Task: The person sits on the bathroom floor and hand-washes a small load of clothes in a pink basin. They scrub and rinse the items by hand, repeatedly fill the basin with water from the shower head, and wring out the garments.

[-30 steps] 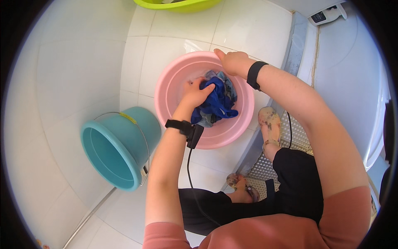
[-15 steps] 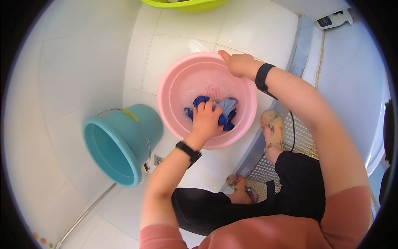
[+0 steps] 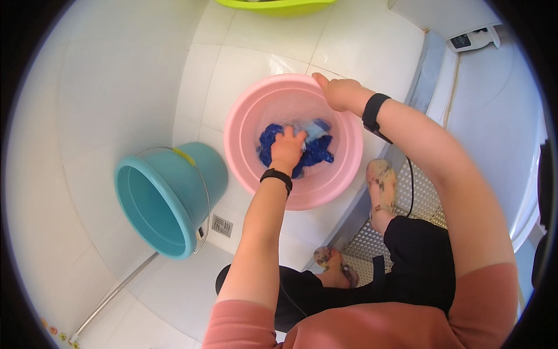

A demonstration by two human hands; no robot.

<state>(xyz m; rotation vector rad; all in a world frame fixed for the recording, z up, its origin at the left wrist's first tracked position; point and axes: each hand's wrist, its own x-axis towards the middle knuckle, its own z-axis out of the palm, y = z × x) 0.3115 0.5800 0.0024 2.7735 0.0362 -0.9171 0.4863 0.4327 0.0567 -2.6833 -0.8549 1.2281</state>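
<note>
A pink plastic basin (image 3: 241, 110) stands on the white tiled floor, with some water in its bottom. In it lies a wet, crumpled cloth (image 3: 317, 154), dark blue with a light blue part. My left hand (image 3: 286, 148) rests on top of the cloth, fingers apart and pressing down; the fingertips are partly hidden against the fabric. At the basin's far right, my right hand (image 3: 342, 93) is closed over the rim, the thumb along the edge and the other fingers mostly hidden beyond it.
A teal bucket (image 3: 203, 168) with a wire handle lies tipped on its side at left, by a floor drain (image 3: 222, 225) and a metal pole (image 3: 116, 296). A lime-green tub (image 3: 279, 7) stands at the far edge. A raised grey sill (image 3: 427, 67) runs along the right.
My left hand has shifted slightly forward and its fingers have spread from a curled grip. The cloth lies lower and more spread out. My right hand stays on the rim.
</note>
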